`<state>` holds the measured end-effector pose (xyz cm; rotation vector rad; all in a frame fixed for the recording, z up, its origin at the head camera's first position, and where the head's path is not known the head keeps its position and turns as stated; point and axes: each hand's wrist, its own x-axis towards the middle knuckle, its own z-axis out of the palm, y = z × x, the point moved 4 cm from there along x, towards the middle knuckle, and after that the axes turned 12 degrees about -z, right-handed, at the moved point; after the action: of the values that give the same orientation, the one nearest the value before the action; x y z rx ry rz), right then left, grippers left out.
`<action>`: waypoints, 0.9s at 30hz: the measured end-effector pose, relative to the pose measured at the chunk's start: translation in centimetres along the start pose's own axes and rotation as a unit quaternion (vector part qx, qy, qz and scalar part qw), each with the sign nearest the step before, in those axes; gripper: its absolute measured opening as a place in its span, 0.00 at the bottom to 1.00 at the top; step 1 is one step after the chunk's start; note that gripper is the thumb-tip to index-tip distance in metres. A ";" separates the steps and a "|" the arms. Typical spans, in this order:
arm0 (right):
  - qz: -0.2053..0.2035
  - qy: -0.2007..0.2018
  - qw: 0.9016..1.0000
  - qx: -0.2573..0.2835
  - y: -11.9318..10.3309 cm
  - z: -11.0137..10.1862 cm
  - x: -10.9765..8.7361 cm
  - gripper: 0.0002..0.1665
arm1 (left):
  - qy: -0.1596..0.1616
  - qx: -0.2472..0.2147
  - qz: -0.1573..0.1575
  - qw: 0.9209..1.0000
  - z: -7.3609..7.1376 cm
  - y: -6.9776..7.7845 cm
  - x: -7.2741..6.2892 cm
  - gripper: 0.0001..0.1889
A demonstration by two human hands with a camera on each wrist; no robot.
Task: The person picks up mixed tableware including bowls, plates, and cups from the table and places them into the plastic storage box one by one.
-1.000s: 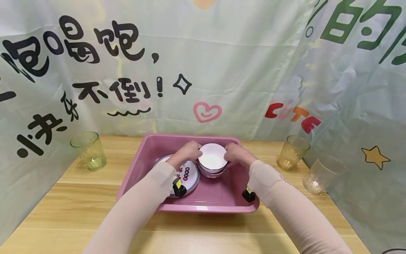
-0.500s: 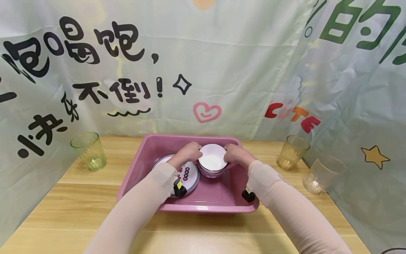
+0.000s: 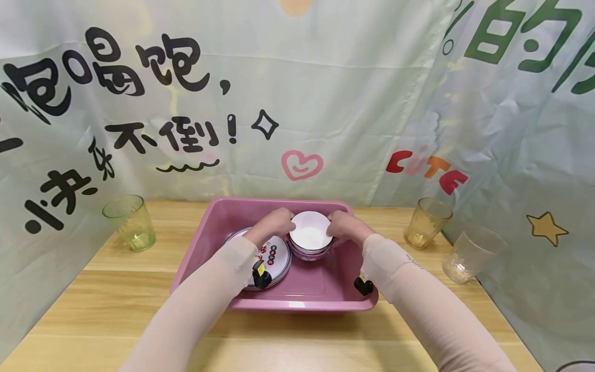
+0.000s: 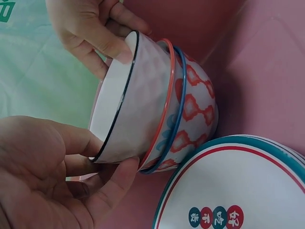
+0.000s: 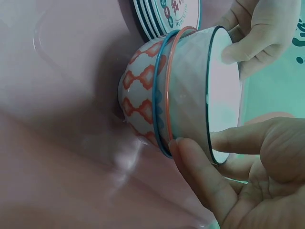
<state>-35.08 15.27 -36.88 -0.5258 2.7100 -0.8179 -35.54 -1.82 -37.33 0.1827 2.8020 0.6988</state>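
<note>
In the pink basin (image 3: 321, 305), a white bowl (image 3: 310, 231) with a dark rim sits on top of a nested stack. Beneath it show an orange-rimmed bowl (image 4: 166, 102) and a blue-rimmed bowl (image 4: 193, 105) with red patterning. My left hand (image 3: 277, 223) pinches the white bowl's rim on the left, thumb inside and fingers outside. Opposite, my right hand (image 3: 346, 226) pinches the right side of the same rim. One right fingertip touches near the orange rim in the right wrist view. Stacked plates (image 3: 274, 261) with printed characters lie left of the bowls, partly behind my left forearm.
A green glass (image 3: 132, 225) stands on the wooden table (image 3: 116, 310) left of the basin. To the right are an amber glass (image 3: 427, 225) and a clear glass (image 3: 469, 256). A printed cloth (image 3: 344, 103) hangs close behind and along both sides.
Both hands keep their hold on the white bowl's rim and hardly move. Slightly more of the rims beneath it shows than a second ago. The head view has shifted a little.
</note>
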 end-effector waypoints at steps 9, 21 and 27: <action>-0.018 0.008 0.999 -0.038 -1.2 -0.8 -1.3 0.09 | -0.024 0.015 0.012 1.000 -0.7 -0.1 -0.4 0.06; -0.039 -0.003 0.996 -0.077 -2.1 -2.1 -2.6 0.29 | -0.060 -0.079 0.016 0.995 -2.5 -0.8 -2.0 0.10; -0.050 0.005 0.997 -0.061 -2.4 -2.9 -3.6 0.29 | -0.051 -0.095 0.017 0.994 -3.5 -1.7 -3.1 0.22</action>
<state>-32.21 16.28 -32.66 -0.6917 2.7747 -0.6849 -33.58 -5.48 -34.48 0.2253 2.6224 0.9317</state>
